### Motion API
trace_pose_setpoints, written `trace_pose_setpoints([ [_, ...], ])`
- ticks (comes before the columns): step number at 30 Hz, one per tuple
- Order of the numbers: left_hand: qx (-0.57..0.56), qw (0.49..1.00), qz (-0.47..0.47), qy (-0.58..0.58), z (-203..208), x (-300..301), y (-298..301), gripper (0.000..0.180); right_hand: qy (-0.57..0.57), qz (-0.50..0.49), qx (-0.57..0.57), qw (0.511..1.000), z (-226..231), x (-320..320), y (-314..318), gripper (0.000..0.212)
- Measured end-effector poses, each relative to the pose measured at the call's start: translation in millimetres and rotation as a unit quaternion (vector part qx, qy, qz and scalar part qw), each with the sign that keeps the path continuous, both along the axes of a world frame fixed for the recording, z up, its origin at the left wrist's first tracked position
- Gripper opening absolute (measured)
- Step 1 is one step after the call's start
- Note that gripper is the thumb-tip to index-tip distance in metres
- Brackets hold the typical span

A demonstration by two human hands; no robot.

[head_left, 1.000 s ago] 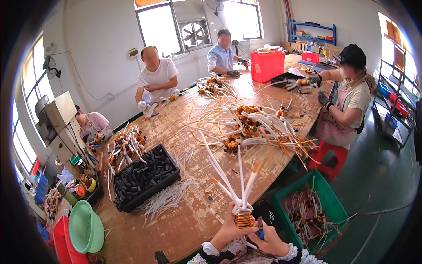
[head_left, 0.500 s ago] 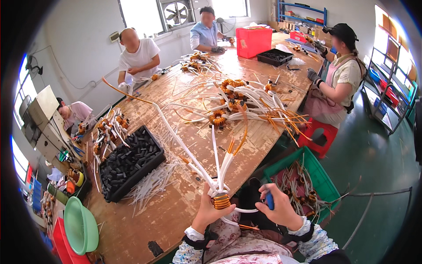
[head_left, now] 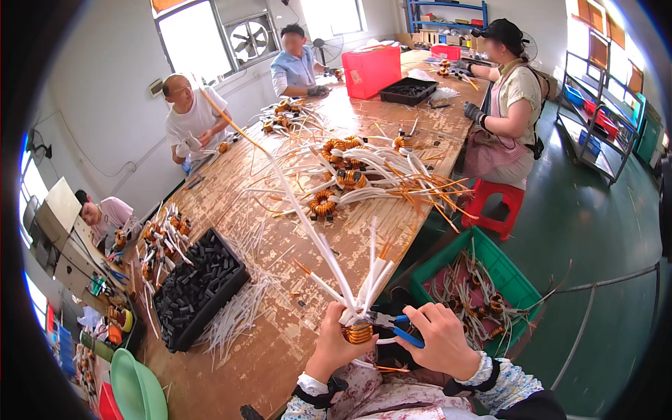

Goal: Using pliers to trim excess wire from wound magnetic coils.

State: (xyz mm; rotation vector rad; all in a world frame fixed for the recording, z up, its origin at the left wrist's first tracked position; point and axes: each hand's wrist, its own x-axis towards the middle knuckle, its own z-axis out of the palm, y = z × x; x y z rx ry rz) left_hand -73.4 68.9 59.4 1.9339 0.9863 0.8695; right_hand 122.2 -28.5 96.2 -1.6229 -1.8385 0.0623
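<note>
In my left hand (head_left: 332, 351) is a ring coil (head_left: 358, 332) wound with copper wire, held upright above my lap near the table edge. Its white-sleeved leads (head_left: 332, 259) fan upward, one long lead ending in bare copper. My right hand (head_left: 444, 344) is closed around blue-handled cutting pliers (head_left: 410, 339). Their metal jaws reach the base of the leads at the coil's top right; whether they grip a wire is too small to tell. One sleeved lead and a copper end hang below the coil.
On the wooden table (head_left: 231, 385) lie a black tray (head_left: 183, 341) of black tubes, loose white sleeves (head_left: 241, 311) and piled coils (head_left: 350, 180). A green crate (head_left: 418, 283) with coils stands at my right. Several co-workers sit around; a red stool (head_left: 498, 225) holds one.
My right hand has brought the pliers leftward and up to the coil's top, with the jaws now showing. The view has shifted slightly; my left hand still holds the coil.
</note>
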Motion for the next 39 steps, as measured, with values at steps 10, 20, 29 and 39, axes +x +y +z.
trace_pose_setpoints([
  [10, 0.109, 0.990, -0.055, 0.075, 20.9, 27.2, 2.4, 0.058, -0.095, -0.037, -0.060, 0.993, 18.1, 17.0, -14.6, 0.044],
  [20, 0.103, 0.987, -0.113, 0.049, 15.5, 24.5, -0.4, 0.059, 0.055, 0.082, 0.050, 0.994, -44.2, 41.6, -5.9, 0.019],
  [29, -0.285, 0.903, -0.270, -0.172, 37.3, 6.6, -15.5, 0.074, -0.040, 0.045, 0.072, 0.996, -4.2, 87.3, 12.2, 0.038],
  [39, -0.284, 0.907, -0.298, -0.090, 33.6, 15.8, -27.7, 0.081, -0.215, 0.398, 0.055, 0.890, 76.6, 94.1, 55.8, 0.057],
])
